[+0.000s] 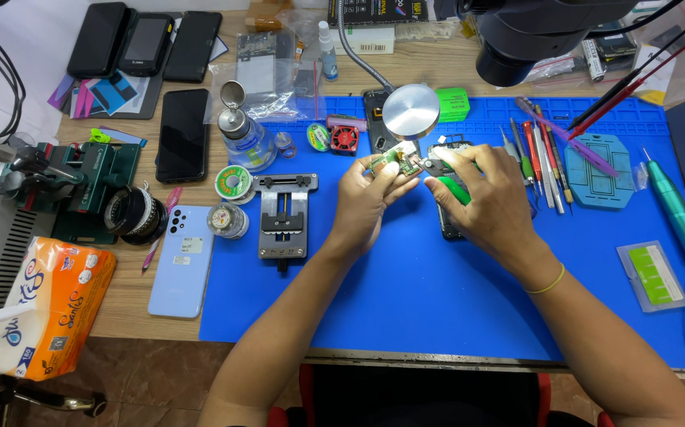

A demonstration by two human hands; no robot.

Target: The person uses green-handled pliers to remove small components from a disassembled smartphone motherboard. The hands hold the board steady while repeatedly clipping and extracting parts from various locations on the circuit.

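Observation:
My left hand pinches a small green circuit board above the blue work mat. My right hand grips a green-handled tool, its tip against the board. An opened black phone lies on the mat under my right hand, mostly hidden by it. Both hands meet just below a round silver lamp head.
A metal board holder stands left of my hands. A light blue phone, solder reels, a liquid dispenser bottle and a black phone lie further left. Screwdrivers and tweezers, a teal pen-shaped tool and the microscope sit right.

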